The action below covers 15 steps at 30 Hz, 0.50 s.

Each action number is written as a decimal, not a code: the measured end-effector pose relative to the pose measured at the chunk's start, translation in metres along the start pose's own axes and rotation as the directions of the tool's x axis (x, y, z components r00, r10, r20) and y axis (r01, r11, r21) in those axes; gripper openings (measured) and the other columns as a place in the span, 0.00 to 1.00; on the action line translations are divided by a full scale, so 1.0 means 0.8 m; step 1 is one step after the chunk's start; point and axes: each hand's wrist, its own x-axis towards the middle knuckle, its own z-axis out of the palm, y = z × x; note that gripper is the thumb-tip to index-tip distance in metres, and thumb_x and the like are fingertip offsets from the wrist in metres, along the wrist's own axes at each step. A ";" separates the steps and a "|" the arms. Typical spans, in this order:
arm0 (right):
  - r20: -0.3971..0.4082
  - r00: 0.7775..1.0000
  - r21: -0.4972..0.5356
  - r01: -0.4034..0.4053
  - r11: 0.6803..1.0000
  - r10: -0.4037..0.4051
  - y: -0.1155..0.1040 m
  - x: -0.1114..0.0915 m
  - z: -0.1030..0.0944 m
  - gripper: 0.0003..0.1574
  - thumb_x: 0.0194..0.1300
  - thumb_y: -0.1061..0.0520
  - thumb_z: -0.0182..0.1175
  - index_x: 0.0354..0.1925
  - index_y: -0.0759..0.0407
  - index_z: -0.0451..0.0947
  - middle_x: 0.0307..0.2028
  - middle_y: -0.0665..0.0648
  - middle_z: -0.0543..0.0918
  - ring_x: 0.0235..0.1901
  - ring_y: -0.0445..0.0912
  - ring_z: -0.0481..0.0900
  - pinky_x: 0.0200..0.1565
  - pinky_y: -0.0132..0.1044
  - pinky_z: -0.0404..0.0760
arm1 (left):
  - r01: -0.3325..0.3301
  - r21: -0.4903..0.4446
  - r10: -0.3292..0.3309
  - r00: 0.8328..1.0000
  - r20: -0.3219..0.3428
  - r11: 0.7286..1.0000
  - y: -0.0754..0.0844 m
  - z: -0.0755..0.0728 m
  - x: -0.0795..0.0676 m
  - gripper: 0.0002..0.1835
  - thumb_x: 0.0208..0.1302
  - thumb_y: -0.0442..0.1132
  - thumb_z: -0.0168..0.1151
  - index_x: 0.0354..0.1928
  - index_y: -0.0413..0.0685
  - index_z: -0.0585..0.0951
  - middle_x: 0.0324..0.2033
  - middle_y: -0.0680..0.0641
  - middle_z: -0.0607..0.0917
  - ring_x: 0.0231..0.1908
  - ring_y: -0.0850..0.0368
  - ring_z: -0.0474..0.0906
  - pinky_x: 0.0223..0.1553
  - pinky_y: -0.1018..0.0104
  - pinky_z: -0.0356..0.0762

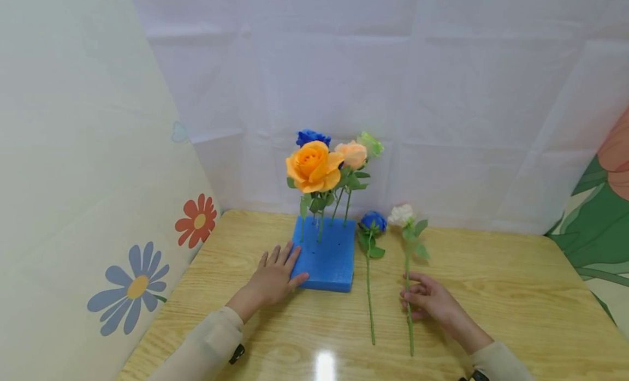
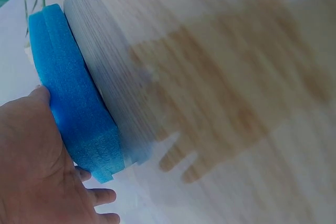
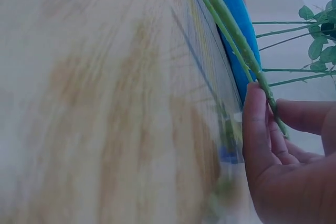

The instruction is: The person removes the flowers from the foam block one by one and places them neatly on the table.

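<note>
Well — several roses in a blue block.

left hand: palm down, fingers spread, thumb pointing inward | left forearm: extended forward, pale-sleeved | right hand: thumb and fingers curled in a pinch, palm turned inward | right forearm: slanting inward, pale-sleeved

No text or numbers readable

"Where's the pale rose?"
"Right of the blue block, its leafy green stem pinched (bloom at the far end)."
"And the block itself?"
"Lying flat, with flowers standing in its far part."
</note>
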 end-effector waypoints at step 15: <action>0.003 0.999 0.025 -0.035 0.999 0.035 0.007 0.005 0.006 0.39 0.72 0.64 0.60 0.73 0.74 0.54 0.44 0.57 0.84 0.40 0.46 0.86 0.38 0.42 0.87 | 0.001 -0.010 -0.001 1.000 0.004 1.000 0.002 -0.004 -0.001 0.44 0.77 0.67 0.41 0.81 0.44 0.51 0.80 0.37 0.47 0.76 0.28 0.45 0.72 0.29 0.45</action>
